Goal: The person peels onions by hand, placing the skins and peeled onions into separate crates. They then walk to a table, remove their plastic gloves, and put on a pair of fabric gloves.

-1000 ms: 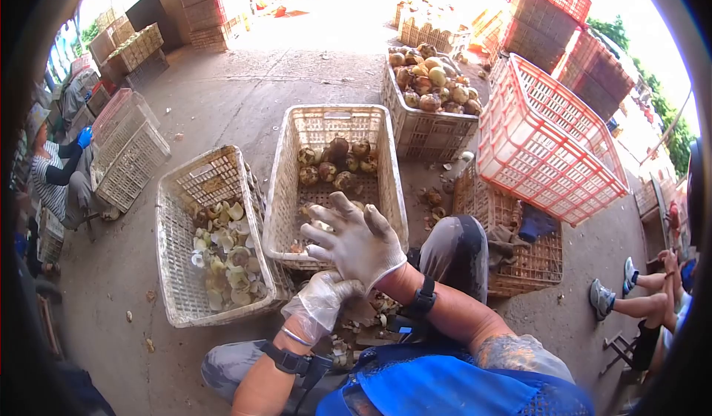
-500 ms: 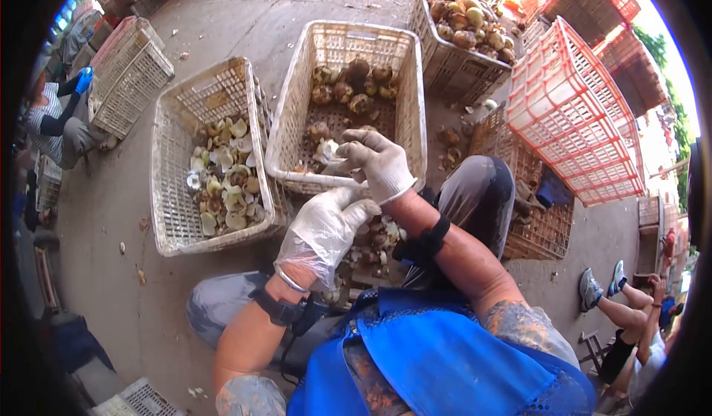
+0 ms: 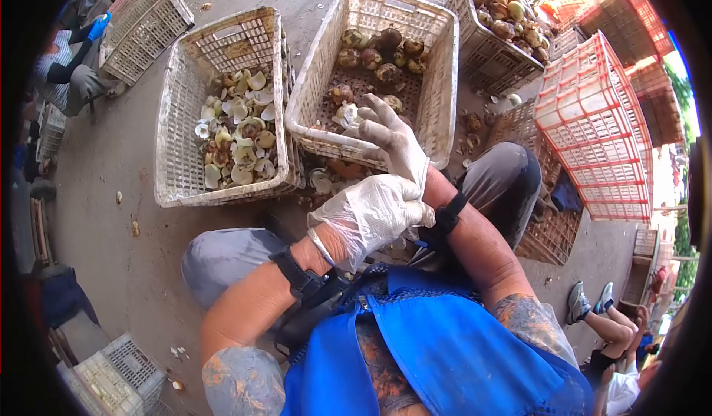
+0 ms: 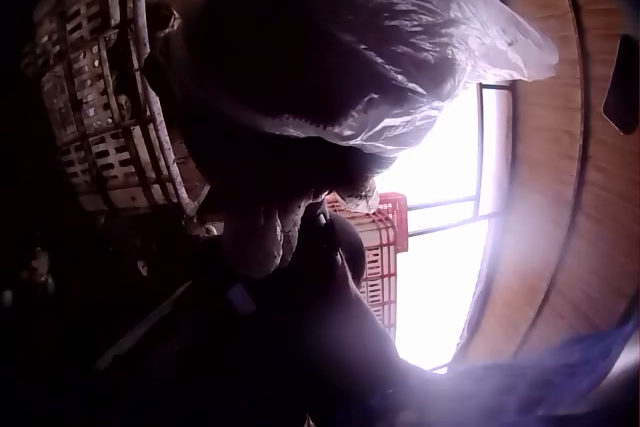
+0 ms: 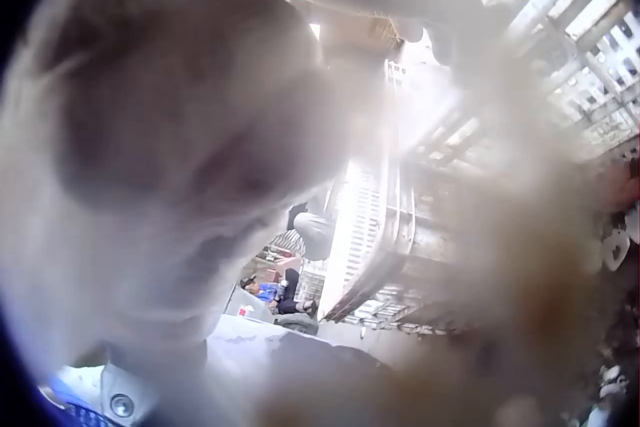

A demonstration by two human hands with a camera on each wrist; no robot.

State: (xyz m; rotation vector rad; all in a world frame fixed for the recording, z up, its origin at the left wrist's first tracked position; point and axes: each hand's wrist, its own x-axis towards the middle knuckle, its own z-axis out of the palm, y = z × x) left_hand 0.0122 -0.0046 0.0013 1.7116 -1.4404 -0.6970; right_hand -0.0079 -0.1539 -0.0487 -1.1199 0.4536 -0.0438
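Across littered floor [image 3: 133,275], crates [image 3: 175,142], left hand [image 3: 371,212] gripping right glove [image 3: 400,149]

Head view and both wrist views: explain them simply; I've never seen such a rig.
There is no machine: a person wears the cameras. The head view looks forward and down; the other two look from each wrist, the left dark, the right hazy. The gloved left hand grips the cuff of the right glove; the right hand holds nothing. In front stand a crate of pale peelings and another crate with round brown produce. Scraps lie on the ground.
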